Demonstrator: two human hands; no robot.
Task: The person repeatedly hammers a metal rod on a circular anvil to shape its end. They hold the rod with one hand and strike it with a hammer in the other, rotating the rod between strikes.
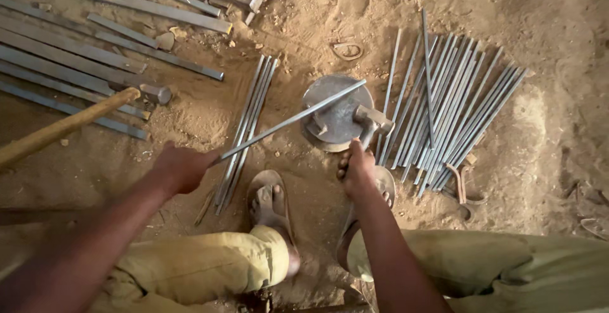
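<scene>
My left hand [179, 168] grips one end of a thin steel rod [293, 119] that slants up to the right and lies across a round metal anvil plate [330, 104] set in the sandy ground. My right hand [356, 168] is closed on the handle of a hammer whose grey head [372, 121] rests at the plate's right edge, beside the rod. My two feet in sandals [271, 202] stand just below the plate.
A fan of several steel rods [444, 110] lies right of the plate, a small bundle [247, 123] left of it. Flat steel bars [70, 53] and a wooden handle [63, 126] fill the left. A bent metal piece [460, 186] lies lower right.
</scene>
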